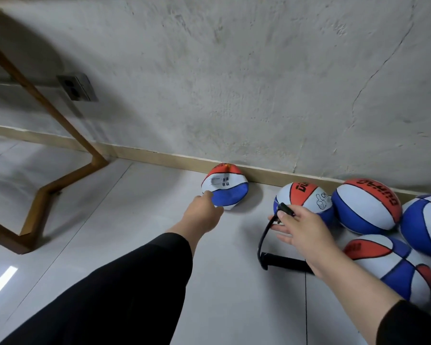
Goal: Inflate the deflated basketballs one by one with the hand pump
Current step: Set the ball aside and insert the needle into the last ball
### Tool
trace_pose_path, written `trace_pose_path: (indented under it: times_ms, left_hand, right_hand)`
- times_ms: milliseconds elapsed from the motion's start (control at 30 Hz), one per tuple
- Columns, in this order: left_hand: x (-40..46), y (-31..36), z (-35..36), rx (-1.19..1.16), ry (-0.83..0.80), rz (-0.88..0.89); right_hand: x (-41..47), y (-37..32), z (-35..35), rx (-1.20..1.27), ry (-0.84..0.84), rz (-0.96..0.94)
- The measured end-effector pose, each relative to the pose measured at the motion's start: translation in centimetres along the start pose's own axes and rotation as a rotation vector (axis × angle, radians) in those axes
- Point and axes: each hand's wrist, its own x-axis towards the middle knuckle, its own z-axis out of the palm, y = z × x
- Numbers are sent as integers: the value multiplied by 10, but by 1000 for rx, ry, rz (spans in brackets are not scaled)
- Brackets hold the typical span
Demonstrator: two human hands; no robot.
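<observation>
The left hand point(204, 215) reaches out and grips the near edge of a flat, deflated ball point(225, 189) that lies on the tiled floor point(135, 220) against the baseboard point(159, 158). The right hand point(301, 227) pinches the nozzle end of the black hose point(265, 235) between thumb and forefinger, its other fingers spread, just in front of a round ball point(306, 197). The pump point(284, 261) lies on the floor under that wrist, with three more balls to the right.

A wooden table leg point(47, 135) stands at nine o'clock, a wall socket point(77, 87) at ten, baseboard point(159, 158) along the wall point(234, 70)
</observation>
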Motion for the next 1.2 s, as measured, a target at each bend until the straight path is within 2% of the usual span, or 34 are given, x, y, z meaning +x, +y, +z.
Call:
trace_pose_path:
  times_ms: [433,600,633,700,767,800,933,1133,1200]
  left_hand:
    - [100,5,30,70,95,-4]
    - [114,3,37,233,-34,58]
    - [113,2,38,277,6,81]
    - [109,3,37,311,200,109]
    - [103,4,37,261,374,108]
    - [103,4,39,219,391,88]
    - [108,0,50,50,99,-83]
    - [88,-4,66,-190,130,-334]
    - [79,-6,69,-221,123,-347]
  right_hand:
    - [37,26,-4,-39,-1,42]
    - [37,32,-9,-36,3,61]
    - [37,32,-10,-29,4,63]
    - [37,31,-12,-16,8,74]
    - [37,32,-14,-16,10,83]
    - [36,32,-15,-18,11,87]
    - [31,34,-17,-53,7,91]
    - [22,32,-21,-102,-6,93]
    - [17,30,-22,-122,-10,85]
